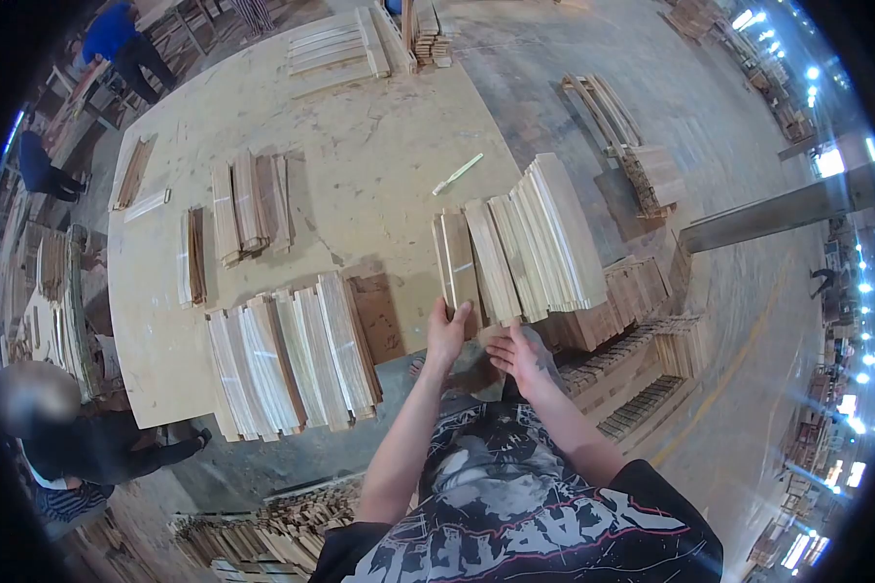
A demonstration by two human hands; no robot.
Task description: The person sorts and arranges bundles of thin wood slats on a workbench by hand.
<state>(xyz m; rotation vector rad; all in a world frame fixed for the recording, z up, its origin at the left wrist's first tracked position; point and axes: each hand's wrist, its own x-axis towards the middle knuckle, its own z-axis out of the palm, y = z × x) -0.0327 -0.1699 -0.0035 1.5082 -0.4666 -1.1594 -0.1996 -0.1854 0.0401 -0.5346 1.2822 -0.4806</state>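
On the near right part of the large board table (360, 175) stands a row of pale wooden slats (544, 243). Two narrower slats (459, 260) lie just left of that row. My left hand (447, 330) grips the near end of these slats, thumb and fingers around it. My right hand (517, 358) is at the near end of the row, palm turned inward and fingers apart, with nothing visibly held. Another row of slats (292, 355) lies along the near left edge. A pale green-white stick (457, 175) lies beyond my hands.
Smaller slat bundles (251, 204) lie farther left, and more boards (335, 49) at the far end. Stacked wood (651, 360) stands on the floor at right. A person (97, 452) is at the left, others farther back. A metal beam (778, 214) is at right.
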